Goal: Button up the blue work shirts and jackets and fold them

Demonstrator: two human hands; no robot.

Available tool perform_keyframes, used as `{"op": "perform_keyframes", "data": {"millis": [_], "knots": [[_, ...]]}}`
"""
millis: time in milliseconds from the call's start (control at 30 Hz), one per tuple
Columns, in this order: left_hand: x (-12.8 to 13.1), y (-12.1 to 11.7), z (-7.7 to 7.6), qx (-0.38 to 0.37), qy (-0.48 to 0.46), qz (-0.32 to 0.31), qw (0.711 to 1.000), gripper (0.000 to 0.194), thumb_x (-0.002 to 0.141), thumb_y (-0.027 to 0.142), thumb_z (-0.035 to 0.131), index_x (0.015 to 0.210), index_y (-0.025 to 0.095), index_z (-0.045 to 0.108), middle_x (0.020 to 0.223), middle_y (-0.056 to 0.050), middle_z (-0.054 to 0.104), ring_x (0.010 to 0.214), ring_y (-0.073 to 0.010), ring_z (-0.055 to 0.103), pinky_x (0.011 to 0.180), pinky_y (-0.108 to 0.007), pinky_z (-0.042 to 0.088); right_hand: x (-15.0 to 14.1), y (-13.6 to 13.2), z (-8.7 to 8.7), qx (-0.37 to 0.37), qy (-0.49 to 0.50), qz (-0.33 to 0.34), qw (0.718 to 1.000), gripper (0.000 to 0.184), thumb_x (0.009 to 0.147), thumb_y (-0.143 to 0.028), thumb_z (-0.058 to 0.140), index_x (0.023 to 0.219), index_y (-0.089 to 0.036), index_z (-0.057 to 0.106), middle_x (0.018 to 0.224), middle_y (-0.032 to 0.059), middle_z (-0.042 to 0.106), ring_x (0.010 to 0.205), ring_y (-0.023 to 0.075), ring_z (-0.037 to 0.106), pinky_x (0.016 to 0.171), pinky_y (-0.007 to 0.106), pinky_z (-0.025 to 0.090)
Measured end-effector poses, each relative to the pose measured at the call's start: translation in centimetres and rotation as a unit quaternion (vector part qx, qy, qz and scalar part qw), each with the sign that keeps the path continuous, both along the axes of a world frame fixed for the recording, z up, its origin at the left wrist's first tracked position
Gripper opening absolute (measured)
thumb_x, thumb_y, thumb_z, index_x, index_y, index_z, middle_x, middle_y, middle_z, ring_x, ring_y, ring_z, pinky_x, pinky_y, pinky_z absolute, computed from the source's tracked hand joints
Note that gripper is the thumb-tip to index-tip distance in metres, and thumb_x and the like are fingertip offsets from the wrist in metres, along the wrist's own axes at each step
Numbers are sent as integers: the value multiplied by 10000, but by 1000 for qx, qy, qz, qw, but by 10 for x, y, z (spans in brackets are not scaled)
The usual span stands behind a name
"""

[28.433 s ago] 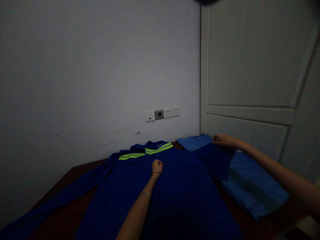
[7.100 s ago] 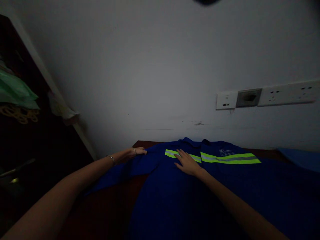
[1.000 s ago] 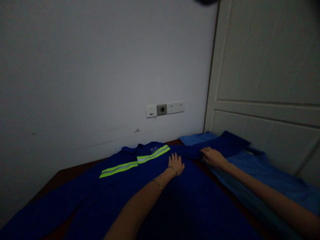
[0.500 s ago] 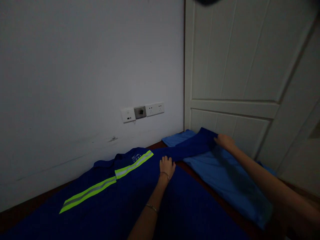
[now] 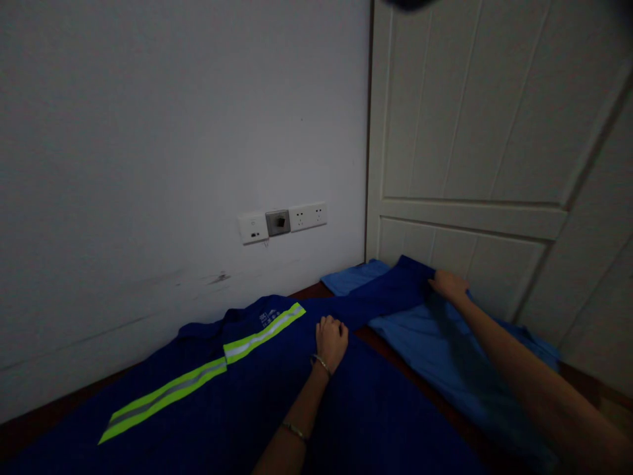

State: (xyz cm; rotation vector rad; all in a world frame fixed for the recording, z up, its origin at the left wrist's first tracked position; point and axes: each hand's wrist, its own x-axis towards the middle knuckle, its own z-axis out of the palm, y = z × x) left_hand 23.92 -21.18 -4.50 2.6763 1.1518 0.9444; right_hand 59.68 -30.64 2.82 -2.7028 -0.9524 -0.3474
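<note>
A dark blue work jacket lies spread out, with a yellow-green reflective band across its chest and a pale printed logo near the collar. My left hand rests on it near the shoulder, fingers curled down against the fabric. At the far end of the outstretched sleeve, my right hand grips the cuff between thumb and fingers. The sleeve is stretched between both hands. Beneath it lies a lighter blue cloth garment, partly covered by the sleeve and shadowed by my right arm.
A pale wall rises behind the jacket, carrying a row of socket plates. On the right, a white panelled door meets it at the corner. Dark reddish surface shows between the garments and the wall.
The fingers of my left hand have drawn together and curled more on the jacket. My right hand, holding the cuff, appears slightly farther right. The camera view has shifted a little.
</note>
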Motion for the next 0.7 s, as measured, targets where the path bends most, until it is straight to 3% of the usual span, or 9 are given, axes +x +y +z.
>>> {"op": "perform_keyframes", "data": {"millis": [100, 267, 367, 467, 700], "knots": [[-1, 4, 1, -31, -62, -17, 997, 279, 842, 250, 369, 722, 179, 610, 844, -43, 592, 852, -169, 515, 778, -310, 409, -10, 15, 16, -29, -57, 3, 998, 304, 796, -184, 394, 950, -51, 619, 965, 254, 596, 904, 356, 577, 700, 471, 444], [-14, 26, 11, -39, -132, -43, 990, 274, 860, 230, 331, 863, 174, 599, 935, -53, 595, 910, -142, 527, 837, -269, 414, -25, 56, 36, -101, -109, 208, 967, 308, 805, -145, 386, 1045, -102, 575, 1083, 197, 557, 999, 255, 545, 786, 362, 427], [-29, 46, 15, -5, -67, 1, 998, 311, 864, 264, 325, 1035, 159, 563, 1138, -90, 542, 1083, -182, 465, 947, -324, 352, -29, 82, 32, -127, -61, 265, 954, 294, 811, -173, 410, 1040, -146, 592, 1107, 157, 562, 1006, 222, 548, 819, 335, 410], [-46, 66, 12, 2, 30, 58, 998, 422, 876, 348, 295, 1208, 149, 464, 1335, -115, 385, 1242, -250, 314, 1004, -400, 276, -30, 101, 21, -145, -34, 281, 948, 263, 800, -230, 463, 998, -168, 624, 1042, 126, 607, 942, 209, 582, 790, 314, 423], [-56, 88, -7, -52, 139, 94, 984, 554, 876, 448, 212, 1347, 166, 287, 1410, -143, 246, 1287, -330, 204, 1010, -467, 227, -30, 123, 5, -197, 2, 328, 924, 286, 723, -406, 564, 886, -197, 671, 925, 67, 658, 851, 194, 607, 707, 267, 443]]}}
